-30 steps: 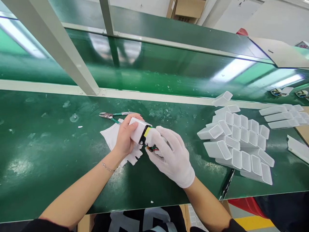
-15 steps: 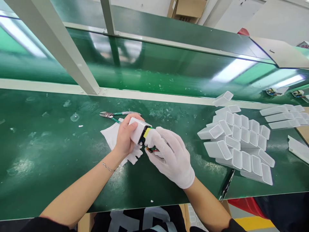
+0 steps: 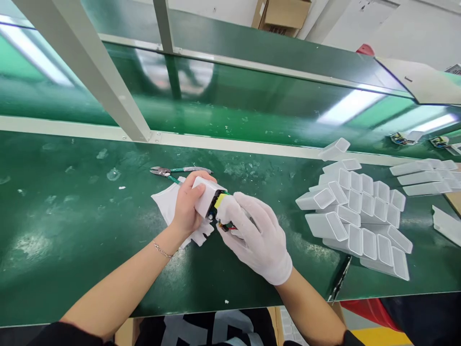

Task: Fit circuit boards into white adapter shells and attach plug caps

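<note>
My bare left hand (image 3: 188,203) is closed around a white plastic housing (image 3: 209,198), whose open end faces right. A circuit board (image 3: 220,201) with yellow and black parts sticks out of that end, partly inside the housing. Fingers of my right hand (image 3: 257,235), in a white glove, grip the board's outer end; red wire shows beneath them. How deep the board sits is hidden. Under my left hand lies a loose white glove (image 3: 166,202). Just beyond it rest diagonal cutters (image 3: 162,171) with green handles.
Many white open-ended housings (image 3: 355,202) lie stacked on the green bench at right, with another group (image 3: 425,178) farther right. Two circuit boards (image 3: 401,138) sit on the raised ledge behind. A grey metal post (image 3: 97,81) rises at the left. Another person's red and dark clothing (image 3: 374,312) shows lower right.
Hardly anything differs. Both hands keep their hold on the housing and the board, and the whole view has shifted very slightly.
</note>
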Action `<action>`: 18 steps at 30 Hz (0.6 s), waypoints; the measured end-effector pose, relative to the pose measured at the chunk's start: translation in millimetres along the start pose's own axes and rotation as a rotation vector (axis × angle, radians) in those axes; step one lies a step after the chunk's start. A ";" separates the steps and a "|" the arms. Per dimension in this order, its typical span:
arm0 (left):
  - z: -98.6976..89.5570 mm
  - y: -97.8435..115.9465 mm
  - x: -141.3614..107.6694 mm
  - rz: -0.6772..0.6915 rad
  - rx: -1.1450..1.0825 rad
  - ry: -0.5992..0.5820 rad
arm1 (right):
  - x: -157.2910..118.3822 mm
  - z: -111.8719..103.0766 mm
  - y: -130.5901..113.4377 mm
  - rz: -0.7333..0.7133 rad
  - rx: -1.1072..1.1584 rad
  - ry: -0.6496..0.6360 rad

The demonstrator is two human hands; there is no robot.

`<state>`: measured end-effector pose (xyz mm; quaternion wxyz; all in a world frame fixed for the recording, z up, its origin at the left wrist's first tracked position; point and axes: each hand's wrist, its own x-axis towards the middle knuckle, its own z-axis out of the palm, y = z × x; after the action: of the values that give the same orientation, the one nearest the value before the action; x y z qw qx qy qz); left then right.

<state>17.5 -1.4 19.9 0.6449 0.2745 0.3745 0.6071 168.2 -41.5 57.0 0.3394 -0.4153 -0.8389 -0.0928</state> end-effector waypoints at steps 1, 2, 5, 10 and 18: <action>-0.1 -0.2 0.1 -0.001 -0.002 -0.003 | -0.2 0.1 0.2 -0.004 0.003 -0.001; -0.2 -0.4 0.3 -0.003 -0.003 -0.005 | -0.5 0.2 0.4 -0.010 0.008 -0.002; -0.8 -1.4 1.1 -0.013 -0.006 -0.006 | -1.7 0.9 0.8 -0.010 0.011 -0.012; -1.8 -2.0 1.4 -0.023 -0.010 0.010 | -3.3 1.3 1.5 0.014 -0.005 -0.024; -1.1 -2.1 0.0 0.004 0.059 -0.020 | -5.7 2.5 1.3 0.014 0.030 -0.046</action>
<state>17.8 -1.8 17.6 0.6390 0.3000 0.3852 0.5944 170.4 -43.1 51.3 0.3268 -0.4181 -0.8448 -0.0684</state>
